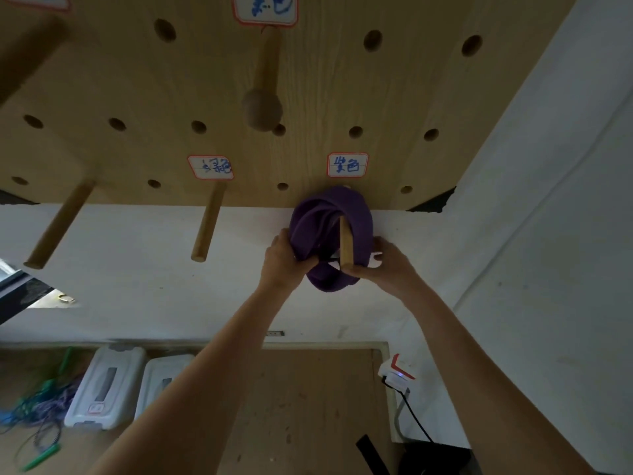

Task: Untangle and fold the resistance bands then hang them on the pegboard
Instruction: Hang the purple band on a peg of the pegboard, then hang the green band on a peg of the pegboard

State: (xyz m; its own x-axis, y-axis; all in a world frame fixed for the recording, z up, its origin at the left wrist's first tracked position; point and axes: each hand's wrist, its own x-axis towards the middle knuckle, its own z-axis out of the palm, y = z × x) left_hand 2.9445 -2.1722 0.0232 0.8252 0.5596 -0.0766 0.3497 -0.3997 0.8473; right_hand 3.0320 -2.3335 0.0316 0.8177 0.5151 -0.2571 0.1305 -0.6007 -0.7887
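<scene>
A folded purple resistance band [327,221] is looped over a wooden peg [345,241] at the lower right of the wooden pegboard [308,80], under a red-framed label [347,164]. My left hand [282,260] grips the band's left side. My right hand [383,264] grips its right side and lower loop, just under the peg's tip. Both arms reach up from below. A tangle of green, blue and purple bands [41,402] lies on the table at the lower left.
Bare pegs stick out of the board: one [209,222] under a second label, another [60,224] further left, and a knobbed peg [263,97] above. Two white plastic boxes [106,385] stand on the wooden table [308,406]. A white charger [397,373] with a black cable sits at its right edge.
</scene>
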